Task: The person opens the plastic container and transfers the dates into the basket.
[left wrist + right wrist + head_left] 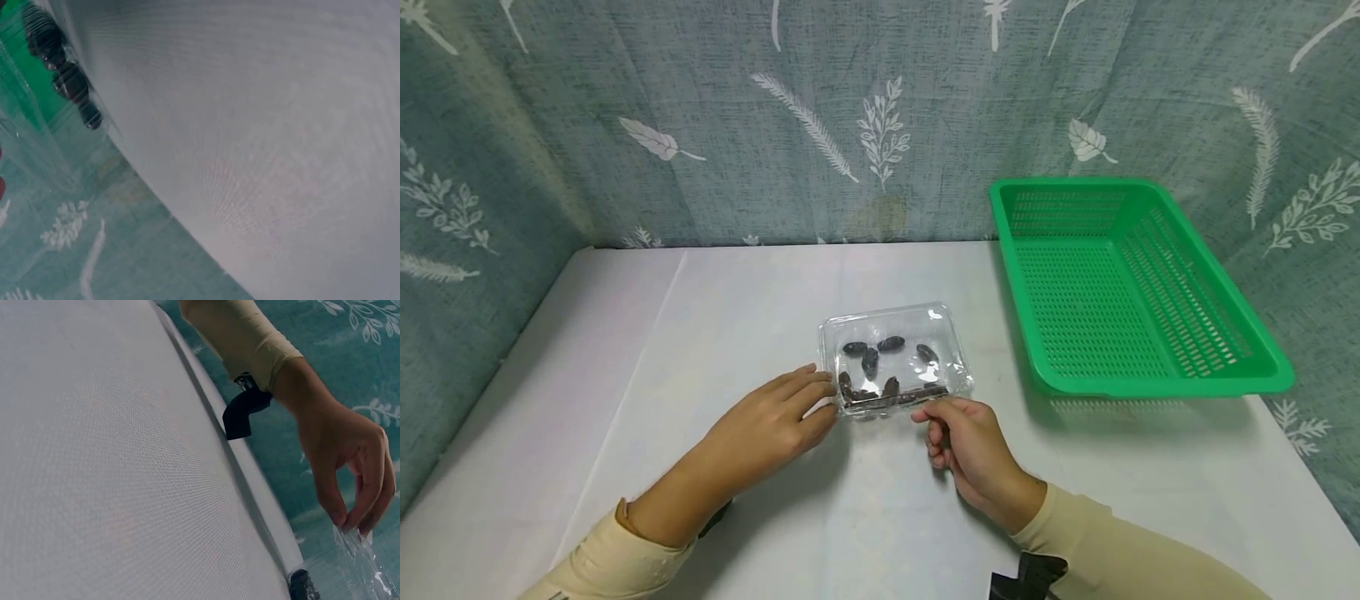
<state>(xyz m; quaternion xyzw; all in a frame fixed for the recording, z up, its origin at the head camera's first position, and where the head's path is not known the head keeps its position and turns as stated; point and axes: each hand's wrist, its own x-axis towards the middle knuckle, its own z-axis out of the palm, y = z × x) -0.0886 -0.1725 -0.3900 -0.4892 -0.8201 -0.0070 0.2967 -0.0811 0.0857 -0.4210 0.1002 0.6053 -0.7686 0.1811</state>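
The left hand (775,421) steadied the clear box (895,354) with straight fingers while the right hand (966,446) pinched its front edge, apparently bracing it on the counter (700,333).

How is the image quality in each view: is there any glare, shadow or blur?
Head view: sharp and evenly lit, glare spots on the clear plastic box, a soft shadow under the green basket. Left wrist view: the white table fills it, tilted and featureless. Right wrist view: also tilted; the left hand is fairly sharp.
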